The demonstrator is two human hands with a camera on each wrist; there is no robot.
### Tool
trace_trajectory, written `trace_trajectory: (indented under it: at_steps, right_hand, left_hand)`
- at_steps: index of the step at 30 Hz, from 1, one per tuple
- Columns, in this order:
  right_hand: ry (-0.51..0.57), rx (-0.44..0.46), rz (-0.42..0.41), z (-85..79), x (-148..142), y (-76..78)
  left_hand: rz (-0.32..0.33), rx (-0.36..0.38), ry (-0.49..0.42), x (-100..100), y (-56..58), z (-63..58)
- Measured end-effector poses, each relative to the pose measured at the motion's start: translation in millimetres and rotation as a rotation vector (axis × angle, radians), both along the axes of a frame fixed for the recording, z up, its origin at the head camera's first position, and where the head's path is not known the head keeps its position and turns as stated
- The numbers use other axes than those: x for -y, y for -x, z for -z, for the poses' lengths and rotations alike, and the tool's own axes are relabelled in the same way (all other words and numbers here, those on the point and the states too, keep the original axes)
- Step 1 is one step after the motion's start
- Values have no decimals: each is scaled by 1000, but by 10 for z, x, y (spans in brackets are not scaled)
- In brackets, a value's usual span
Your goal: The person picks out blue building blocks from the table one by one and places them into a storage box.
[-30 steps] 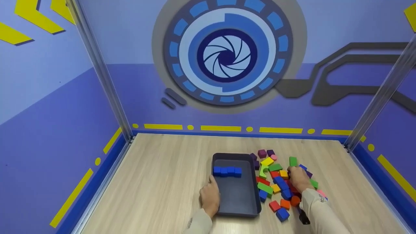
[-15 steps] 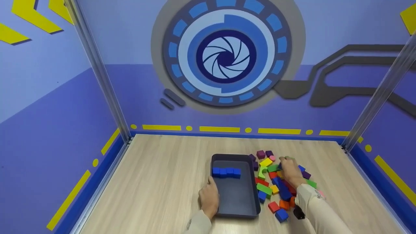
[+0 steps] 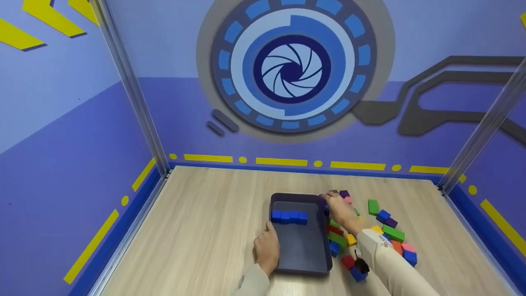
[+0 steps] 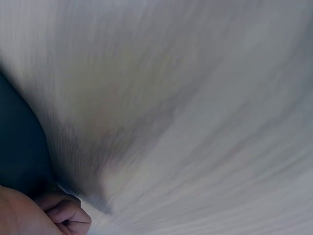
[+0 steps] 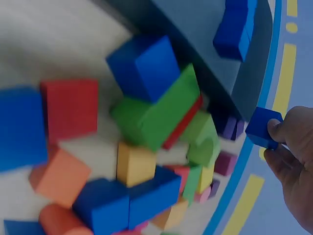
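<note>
A dark grey tray (image 3: 302,248) lies on the table with a row of several blue cubes (image 3: 289,217) across its far part. My left hand (image 3: 267,247) holds the tray's left side, thumb along the rim; its curled fingers (image 4: 71,215) show beside the wall in the left wrist view. Thumb and fingers of my right hand (image 5: 296,152) pinch a blue cube (image 5: 263,128). In the head view that right hand (image 3: 342,210) is beside the tray's far right rim, above the loose blocks, and the pinched cube is mostly hidden there.
Loose wooden blocks lie right of the tray, among them a green block (image 5: 156,110), a red block (image 5: 71,107) and a yellow-orange cube (image 5: 134,164). Farther right are a long green block (image 3: 393,233) and a blue block (image 3: 409,258). Printed panels enclose the table.
My right hand has moved left from the right part of the block pile to the tray's far right rim, carrying a blue cube. The left hand stays at the tray's left side.
</note>
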State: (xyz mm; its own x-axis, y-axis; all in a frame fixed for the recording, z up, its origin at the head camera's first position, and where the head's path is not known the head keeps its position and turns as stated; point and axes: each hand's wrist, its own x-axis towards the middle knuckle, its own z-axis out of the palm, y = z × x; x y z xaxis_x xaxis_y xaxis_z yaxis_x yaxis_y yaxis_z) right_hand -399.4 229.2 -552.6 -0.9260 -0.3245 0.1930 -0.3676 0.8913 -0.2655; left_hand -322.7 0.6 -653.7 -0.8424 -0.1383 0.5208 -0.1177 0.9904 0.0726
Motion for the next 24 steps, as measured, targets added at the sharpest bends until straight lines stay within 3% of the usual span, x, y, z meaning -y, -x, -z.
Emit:
trace_trajectory:
  at_steps: [5, 10, 16, 20, 22, 24]
  right_hand:
    - [44, 70, -58, 113, 135, -23]
    - [44, 130, -111, 212, 211, -37]
    - [10, 205, -87, 299, 280, -76]
    - [6, 252, -67, 333, 340, -73]
    - [8, 244, -57, 334, 345, -66]
    - [19, 177, -74, 341, 313, -46]
  left_hand:
    - [-7, -25, 10, -3, 14, -1]
    - [3, 0, 10, -32, 1, -2]
    - [3, 49, -8, -61, -21, -19]
    - [-14, 15, -11, -40, -12, -33]
    - [-20, -8, -4, -25, -9, -30]
    - [-22, -19, 1, -14, -11, -25]
